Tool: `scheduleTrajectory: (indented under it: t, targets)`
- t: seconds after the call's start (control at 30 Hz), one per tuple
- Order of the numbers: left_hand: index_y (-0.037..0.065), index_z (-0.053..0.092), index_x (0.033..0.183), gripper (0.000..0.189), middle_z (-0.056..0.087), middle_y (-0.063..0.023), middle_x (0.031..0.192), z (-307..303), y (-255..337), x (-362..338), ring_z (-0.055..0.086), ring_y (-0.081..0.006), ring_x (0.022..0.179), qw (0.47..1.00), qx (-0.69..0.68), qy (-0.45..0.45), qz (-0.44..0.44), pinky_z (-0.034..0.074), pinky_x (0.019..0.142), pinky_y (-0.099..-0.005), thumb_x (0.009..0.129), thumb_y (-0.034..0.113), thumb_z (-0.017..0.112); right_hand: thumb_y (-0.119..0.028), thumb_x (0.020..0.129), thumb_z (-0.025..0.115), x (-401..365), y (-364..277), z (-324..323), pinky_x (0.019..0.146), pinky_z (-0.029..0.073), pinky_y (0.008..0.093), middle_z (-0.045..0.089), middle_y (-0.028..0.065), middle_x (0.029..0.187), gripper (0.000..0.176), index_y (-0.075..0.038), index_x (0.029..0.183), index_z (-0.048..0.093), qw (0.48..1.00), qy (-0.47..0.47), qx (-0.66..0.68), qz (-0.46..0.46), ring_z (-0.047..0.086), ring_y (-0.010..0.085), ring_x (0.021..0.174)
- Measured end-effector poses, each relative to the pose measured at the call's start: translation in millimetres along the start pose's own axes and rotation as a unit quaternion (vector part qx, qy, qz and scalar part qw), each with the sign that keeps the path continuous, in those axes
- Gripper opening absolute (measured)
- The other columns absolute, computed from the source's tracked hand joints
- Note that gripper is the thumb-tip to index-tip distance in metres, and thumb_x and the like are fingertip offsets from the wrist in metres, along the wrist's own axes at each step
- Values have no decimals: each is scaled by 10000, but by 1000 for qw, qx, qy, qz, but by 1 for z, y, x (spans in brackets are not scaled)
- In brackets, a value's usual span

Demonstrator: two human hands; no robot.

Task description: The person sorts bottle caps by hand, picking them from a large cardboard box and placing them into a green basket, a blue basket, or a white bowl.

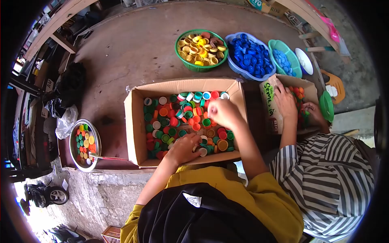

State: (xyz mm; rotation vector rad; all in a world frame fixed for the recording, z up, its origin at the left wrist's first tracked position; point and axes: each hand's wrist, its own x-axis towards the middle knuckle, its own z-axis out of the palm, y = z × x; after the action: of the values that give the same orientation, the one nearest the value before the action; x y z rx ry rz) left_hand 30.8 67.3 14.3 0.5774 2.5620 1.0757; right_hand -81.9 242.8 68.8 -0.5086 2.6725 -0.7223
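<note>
Clock directions are taken from the centre of the large open cardboard box [133,133], with 12 at the far side of the brown table [121,48].

- Between 8 and 9 o'clock: a round silver metal bowl [72,139] contains multicoloured caps. A crumpled translucent plastic bag [68,120] lies beside it.
- Centre: the box contains loose red, orange, green and white round plastic caps [163,111].
- 6 o'clock: the left hand [184,149] is palm down on the caps, fingers bent, its thumb beside a white cap [202,152]. Whether it grips one cannot be told.
- Between 2 and 3 o'clock: the right hand [223,112] is above the caps, fingers curled inward; whether they enclose a cap cannot be told.
- Between 12 and 1 o'clock: a round green plastic basket [201,68] holds yellow and brown caps.
- Between 1 and 2 o'clock: a light-blue plastic basket [244,74] holds dark-blue caps.
- 2 o'clock: a turquoise plastic basket [298,69] holds pale-blue caps.
- 3 o'clock: a co-worker in striped clothing [324,174] has both hands at a smaller cardboard box [268,101].
</note>
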Motion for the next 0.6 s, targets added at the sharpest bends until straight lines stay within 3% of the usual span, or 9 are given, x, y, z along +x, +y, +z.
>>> scheduleTrajectory:
  t: [0.13,0.27,0.4,0.5,0.57,0.6]
  targets:
    - [78,507,1038,417,523,-119,1013,1,1,-1,539,-302,965,1000,15,19,-6,450,808,-393,730,305,674,-78,651,652,-14,23,46,713,520,384,641,145,911,178,-59,827,669,971,-118,-186,92,628,290,861]
    - [76,459,1093,523,514,-141,1065,0,1,-5,496,-312,1061,999,41,-12,-32,430,862,-428,683,292,701,-71,657,637,-4,29,46,722,521,382,634,158,961,206,-27,857,661,955,-198,-188,117,626,297,895]
    - [82,488,1077,522,520,-121,1053,-4,1,-6,492,-302,1061,998,51,-5,-39,422,880,-420,652,279,719,-71,666,623,1,31,60,712,523,374,639,157,951,188,-40,845,668,950,-186,-230,100,629,284,893]
    - [91,514,1063,501,521,-103,1062,-1,-4,-7,478,-298,1065,998,56,-6,-38,410,902,-410,631,233,725,-85,680,637,-1,31,48,691,522,342,662,127,861,148,-50,819,675,959,-185,-187,101,648,235,825]
    - [104,527,1069,494,516,-96,1086,-3,-5,-7,467,-300,1067,997,62,-24,-46,392,928,-407,625,192,726,-133,697,663,2,35,28,650,515,314,669,82,731,115,-54,781,674,966,-231,-13,116,651,188,706]
    - [106,530,1063,484,520,-92,1080,-4,-6,-7,467,-300,1065,996,68,-30,-45,396,924,-407,625,176,723,-178,715,684,4,33,16,609,503,302,659,56,647,137,-50,765,671,976,-195,10,92,634,158,611]
